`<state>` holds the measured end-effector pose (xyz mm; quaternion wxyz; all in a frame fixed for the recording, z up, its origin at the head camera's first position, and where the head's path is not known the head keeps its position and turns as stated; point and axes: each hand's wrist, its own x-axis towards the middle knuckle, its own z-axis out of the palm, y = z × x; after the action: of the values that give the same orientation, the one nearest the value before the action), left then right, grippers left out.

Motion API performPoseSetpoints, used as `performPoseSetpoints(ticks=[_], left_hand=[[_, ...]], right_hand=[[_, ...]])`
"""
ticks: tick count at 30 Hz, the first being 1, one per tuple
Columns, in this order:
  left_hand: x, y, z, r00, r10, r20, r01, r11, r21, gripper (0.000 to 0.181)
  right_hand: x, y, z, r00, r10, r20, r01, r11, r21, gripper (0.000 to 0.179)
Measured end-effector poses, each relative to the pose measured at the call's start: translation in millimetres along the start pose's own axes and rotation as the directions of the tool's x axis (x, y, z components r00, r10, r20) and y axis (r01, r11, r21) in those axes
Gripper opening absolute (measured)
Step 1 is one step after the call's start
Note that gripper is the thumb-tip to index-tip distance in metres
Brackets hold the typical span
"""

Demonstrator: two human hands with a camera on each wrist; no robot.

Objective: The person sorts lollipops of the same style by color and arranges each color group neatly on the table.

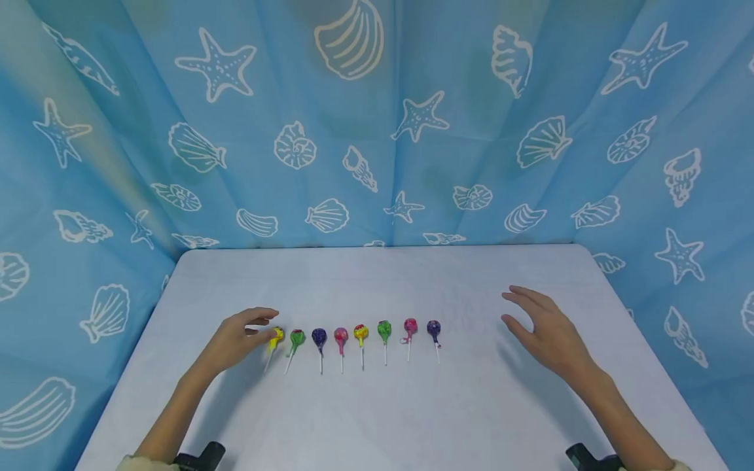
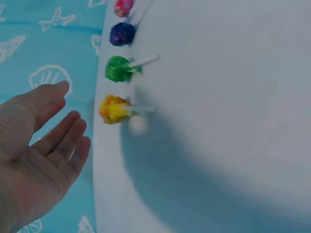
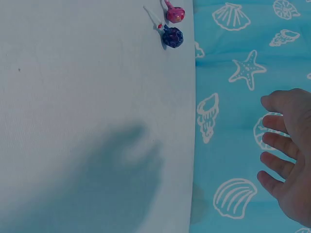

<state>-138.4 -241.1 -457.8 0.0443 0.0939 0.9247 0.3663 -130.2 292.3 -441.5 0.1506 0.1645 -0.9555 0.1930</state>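
Observation:
Several wrapped lollipops lie in a row across the white table (image 1: 377, 418), sticks toward me. At the row's left end is a yellow lollipop (image 1: 277, 336), with a green lollipop (image 1: 297, 337) beside it. My left hand (image 1: 235, 339) hovers at the yellow one, thumb and fingers apart; the left wrist view shows nothing between them. A dark purple lollipop (image 1: 434, 328) ends the row on the right, next to a pink lollipop (image 1: 410, 326). Well to the right of it, my right hand (image 1: 550, 333) is held over the table, fingers spread and holding nothing.
Mid-row lie another dark purple lollipop (image 1: 319, 337), a pink one (image 1: 341, 335), a yellow-and-red one (image 1: 360, 332) and a green one (image 1: 384, 329). A blue curtain (image 1: 377, 111) with white shell and starfish prints hangs behind the table and along both sides.

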Motion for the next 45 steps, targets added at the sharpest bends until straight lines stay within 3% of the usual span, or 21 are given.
performPoseSetpoints(ticks=[6,14,21,28,35,45], left_hand=[[-1.7,-9.2,4.6,1.0,-0.024,-0.007,0.024,1.0,-0.012,0.037],[-2.7,-14.4,10.4,0.999,-0.046,0.012,0.046,0.999,-0.02,0.031],[-4.9,-18.7,14.9,0.999,-0.042,-0.014,0.042,0.999,-0.019,0.029],[-3.7,-22.2,21.7,0.997,-0.06,-0.045,0.06,0.998,-0.014,0.027],[1.6,-27.3,29.0,0.996,-0.04,-0.084,0.04,0.999,-0.005,0.026],[4.2,-26.3,29.4,0.995,-0.051,-0.082,0.05,0.999,-0.016,0.024]], right_hand=[[-0.1,-6,3,0.999,0.03,-0.018,-0.029,0.998,0.051,0.04],[1.7,-13,11,0.999,0.019,-0.051,-0.012,0.991,0.136,0.039],[7.3,-28,26,0.998,0.002,-0.057,0.009,0.983,0.183,0.037],[17.3,-53,47,0.999,-0.023,-0.038,0.031,0.972,0.231,0.035],[28.3,-83,66,0.999,-0.031,-0.007,0.032,0.949,0.314,0.033],[42.5,-115,98,0.997,-0.034,0.071,0.007,0.939,0.343,0.03]])
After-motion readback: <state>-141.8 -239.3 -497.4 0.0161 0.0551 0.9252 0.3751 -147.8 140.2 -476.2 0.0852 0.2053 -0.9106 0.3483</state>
